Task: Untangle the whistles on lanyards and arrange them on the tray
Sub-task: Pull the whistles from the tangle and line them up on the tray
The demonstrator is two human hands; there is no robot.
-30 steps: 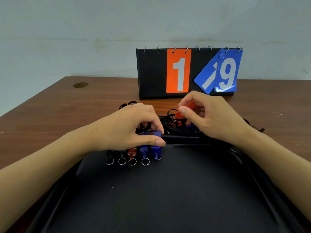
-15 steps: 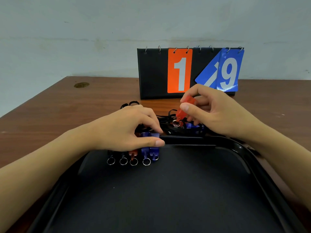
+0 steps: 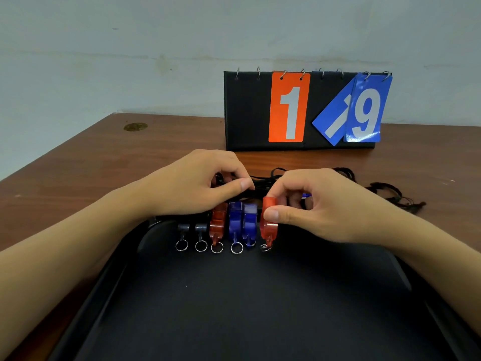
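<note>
The right hand (image 3: pixel 328 209) pinches a red whistle (image 3: pixel 268 225) at the tray's (image 3: pixel 260 308) 12 o'clock edge, just right of five whistles (image 3: pixel 235 222). The left hand (image 3: pixel 187 186) pinches black lanyards (image 3: pixel 263 182) at their 12 o'clock.

Two grey whistles (image 3: pixel 191 227), two red (image 3: pixel 218 223), two blue (image 3: pixel 235 220), one tray (image 3: pixel 260 308)

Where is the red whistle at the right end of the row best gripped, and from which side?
Probably by its flat side faces, from above and the right, as the right hand holds it. The red whistle stands on edge, with a blue whistle close on its left.
</note>
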